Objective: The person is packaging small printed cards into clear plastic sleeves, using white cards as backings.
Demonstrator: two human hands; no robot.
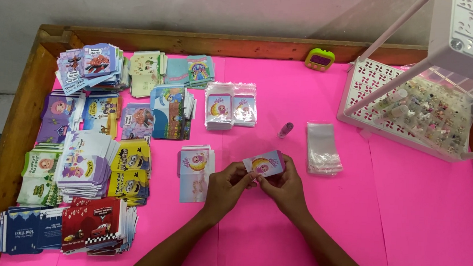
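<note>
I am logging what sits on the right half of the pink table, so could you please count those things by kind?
Timer: 1
White rack: 1
Purple tube: 1
Stack of clear bags: 1
Card held by the left hand and right hand: 1
Total: 5

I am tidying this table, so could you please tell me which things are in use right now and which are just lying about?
In use:
- small printed card, held by the left hand and right hand
- stack of matching cards beside the left hand
- clear plastic sleeves

Lying about:
- other card piles
- bagged cards
- green timer
- purple tube
- white rack
</note>
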